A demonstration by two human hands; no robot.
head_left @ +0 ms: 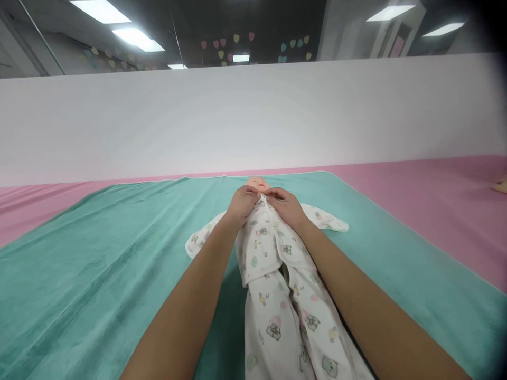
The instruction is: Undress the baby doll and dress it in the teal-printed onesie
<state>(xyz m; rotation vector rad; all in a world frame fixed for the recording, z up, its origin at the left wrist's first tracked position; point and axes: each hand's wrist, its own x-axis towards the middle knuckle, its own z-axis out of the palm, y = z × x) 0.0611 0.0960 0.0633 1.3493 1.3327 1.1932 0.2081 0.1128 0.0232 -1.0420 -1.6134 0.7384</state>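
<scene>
A baby doll [258, 183] lies on its back, its head at the far end, dressed in a white printed baby top [259, 245] and matching trousers [273, 322]. Both sleeves spread out to the sides. My left hand [243, 203] pinches the top's collar just below the doll's chin. From the other side, my right hand [285, 205] also has its fingers closed on the collar, close to the left fingertips. Below the hands, the front edges of the top meet down the middle and part slightly near the hem. Any fastener between the fingers is hidden.
A teal sheet [119, 279] with wrinkles lies under the doll, over a pink cover [435, 211]. Behind stands a low white wall [253, 121] with dark glass above it. A small tan object [500, 186] shows at the right edge.
</scene>
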